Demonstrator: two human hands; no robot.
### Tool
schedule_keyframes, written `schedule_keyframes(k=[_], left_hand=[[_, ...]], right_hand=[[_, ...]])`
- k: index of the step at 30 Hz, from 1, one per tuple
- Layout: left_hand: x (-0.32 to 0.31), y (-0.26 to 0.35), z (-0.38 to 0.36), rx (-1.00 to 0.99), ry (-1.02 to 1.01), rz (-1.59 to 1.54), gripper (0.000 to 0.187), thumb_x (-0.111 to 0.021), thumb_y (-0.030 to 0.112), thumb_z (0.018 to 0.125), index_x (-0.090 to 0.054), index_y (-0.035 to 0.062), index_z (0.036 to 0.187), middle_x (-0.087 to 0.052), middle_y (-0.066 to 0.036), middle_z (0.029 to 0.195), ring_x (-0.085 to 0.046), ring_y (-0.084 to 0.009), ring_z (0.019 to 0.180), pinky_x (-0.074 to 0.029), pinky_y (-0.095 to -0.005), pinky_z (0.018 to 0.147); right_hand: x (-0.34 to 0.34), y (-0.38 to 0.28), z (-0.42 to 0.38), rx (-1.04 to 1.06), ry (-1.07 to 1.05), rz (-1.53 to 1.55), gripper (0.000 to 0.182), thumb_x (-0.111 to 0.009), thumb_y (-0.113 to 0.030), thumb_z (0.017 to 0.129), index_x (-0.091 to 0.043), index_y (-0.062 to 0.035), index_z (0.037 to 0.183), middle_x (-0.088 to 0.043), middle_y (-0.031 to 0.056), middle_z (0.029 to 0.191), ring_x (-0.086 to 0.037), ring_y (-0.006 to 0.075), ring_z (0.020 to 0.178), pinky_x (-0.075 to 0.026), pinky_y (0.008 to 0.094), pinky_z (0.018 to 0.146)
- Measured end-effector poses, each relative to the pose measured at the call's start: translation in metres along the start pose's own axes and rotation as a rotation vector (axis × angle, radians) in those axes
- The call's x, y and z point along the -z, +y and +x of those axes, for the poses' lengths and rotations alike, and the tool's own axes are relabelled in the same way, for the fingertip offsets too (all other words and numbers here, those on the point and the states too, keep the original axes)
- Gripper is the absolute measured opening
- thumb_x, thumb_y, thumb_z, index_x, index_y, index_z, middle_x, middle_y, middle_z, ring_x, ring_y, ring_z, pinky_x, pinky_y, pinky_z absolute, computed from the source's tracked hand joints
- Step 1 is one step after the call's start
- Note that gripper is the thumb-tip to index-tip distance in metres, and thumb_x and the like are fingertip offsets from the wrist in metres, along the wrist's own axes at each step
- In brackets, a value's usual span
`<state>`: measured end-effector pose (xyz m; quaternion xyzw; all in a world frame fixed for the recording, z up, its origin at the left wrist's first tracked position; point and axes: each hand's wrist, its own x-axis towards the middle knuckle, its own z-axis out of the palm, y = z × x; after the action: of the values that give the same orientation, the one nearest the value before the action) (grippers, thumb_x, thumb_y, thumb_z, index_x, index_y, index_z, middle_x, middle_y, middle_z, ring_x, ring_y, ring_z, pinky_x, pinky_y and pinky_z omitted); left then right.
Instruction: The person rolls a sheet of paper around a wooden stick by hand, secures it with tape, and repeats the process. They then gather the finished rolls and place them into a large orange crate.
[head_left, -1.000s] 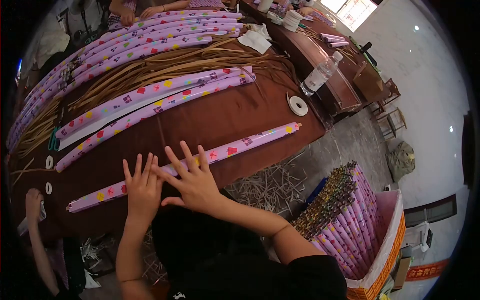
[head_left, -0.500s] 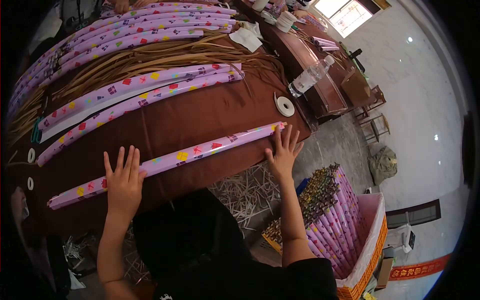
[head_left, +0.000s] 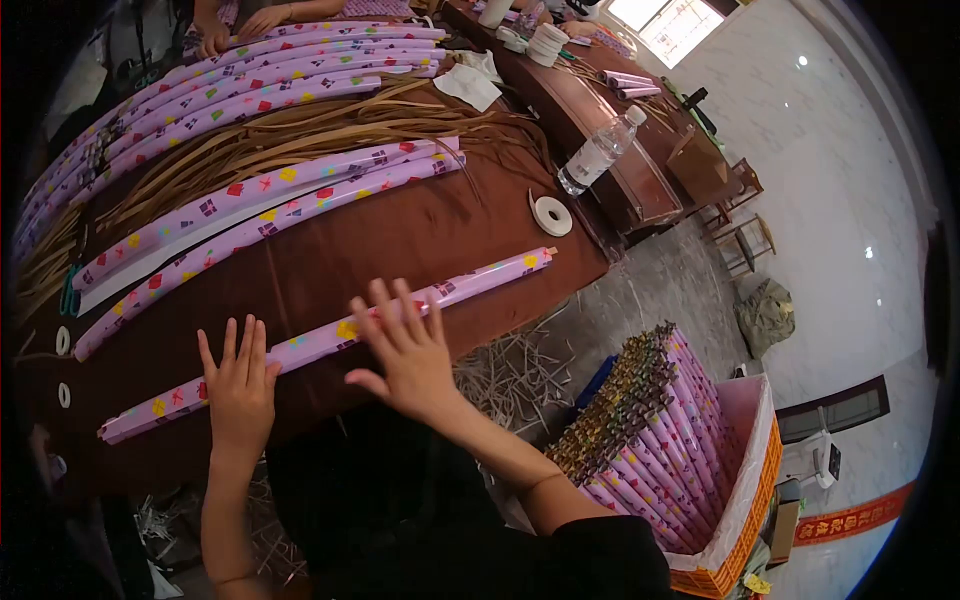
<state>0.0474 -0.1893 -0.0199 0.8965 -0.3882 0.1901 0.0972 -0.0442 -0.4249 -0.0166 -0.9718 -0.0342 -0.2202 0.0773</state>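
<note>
A long roll wrapped in pink patterned paper (head_left: 300, 347) lies slantwise near the front edge of the brown-covered table (head_left: 350, 240). My left hand (head_left: 240, 385) rests flat over its left part, fingers spread. Over the middle of the roll is my right hand (head_left: 405, 350), also spread; whether it touches the paper I cannot tell. Behind them lie two more sheets or rolls of the same pink paper (head_left: 260, 190), with a white strip between them. A white tape roll (head_left: 552, 216) sits near the table's right edge.
Brown strips (head_left: 270, 125) and several pink rolls (head_left: 280, 65) cover the back. Another person's hands (head_left: 262, 22) are at the far edge. A water bottle (head_left: 603, 150) stands at the right. An orange crate (head_left: 735, 560) holds several wrapped rolls. Green-handled scissors (head_left: 70, 290) lie at left.
My right hand has moved left from the roll's right end to its middle. My left hand stays on the left part. The view has shifted slightly.
</note>
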Motion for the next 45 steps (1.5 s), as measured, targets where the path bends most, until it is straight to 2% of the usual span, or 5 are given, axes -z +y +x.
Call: schedule_keyframes(k=[3, 13, 22, 31, 45], left_hand=[[0.0, 0.002, 0.0, 0.007, 0.003, -0.005, 0.047, -0.056, 0.019, 0.097, -0.049, -0.0054, 0.136, -0.054, -0.019, 0.137, -0.045, -0.0375, 0.134, -0.022, -0.0644, 0.114], [0.001, 0.0, -0.001, -0.008, 0.07, -0.027, 0.049, -0.063, 0.022, 0.092, -0.052, -0.0034, 0.133, -0.056, -0.017, 0.136, -0.047, -0.0358, 0.131, -0.025, -0.0652, 0.112], [0.009, 0.03, 0.015, 0.258, 0.018, 0.011, 0.05, -0.054, 0.036, 0.096, -0.06, -0.0044, 0.125, -0.061, -0.02, 0.128, -0.051, -0.0337, 0.129, -0.021, -0.0561, 0.116], [-0.038, 0.114, 0.07, 0.334, 0.181, -0.167, 0.059, -0.056, 0.042, 0.094, -0.056, -0.0035, 0.132, -0.057, -0.021, 0.134, -0.044, -0.0351, 0.135, -0.021, -0.0551, 0.117], [0.013, 0.005, -0.027, 0.73, 0.15, 0.069, 0.06, -0.046, 0.038, 0.1, -0.038, 0.002, 0.148, -0.034, -0.019, 0.154, -0.029, -0.0344, 0.144, -0.012, -0.0573, 0.116]], right_hand=[[-0.01, -0.015, 0.001, 0.144, -0.009, 0.029, 0.079, -0.052, -0.066, 0.084, -0.04, -0.0227, 0.149, -0.03, 0.0121, 0.158, -0.025, 0.0339, 0.146, -0.014, 0.057, 0.117], [0.023, 0.138, -0.025, -0.564, 0.049, -0.223, 0.064, -0.048, -0.041, 0.099, -0.031, -0.0105, 0.153, -0.022, 0.0145, 0.161, -0.014, 0.0349, 0.15, -0.005, 0.0575, 0.118], [-0.009, 0.046, 0.02, -0.363, 0.161, -0.087, 0.04, -0.059, -0.042, 0.094, -0.069, -0.0176, 0.124, -0.044, 0.0119, 0.15, -0.022, 0.0437, 0.145, -0.008, 0.0633, 0.115], [-0.017, 0.056, 0.013, -0.373, 0.11, -0.157, 0.036, -0.056, -0.035, 0.095, -0.067, -0.0211, 0.127, -0.041, 0.009, 0.153, -0.018, 0.0407, 0.147, -0.008, 0.0609, 0.116], [-0.024, 0.072, 0.011, -0.357, 0.05, -0.232, 0.038, -0.048, -0.041, 0.099, -0.065, -0.0252, 0.13, -0.037, 0.0043, 0.156, -0.018, 0.0357, 0.148, -0.007, 0.0598, 0.117]])
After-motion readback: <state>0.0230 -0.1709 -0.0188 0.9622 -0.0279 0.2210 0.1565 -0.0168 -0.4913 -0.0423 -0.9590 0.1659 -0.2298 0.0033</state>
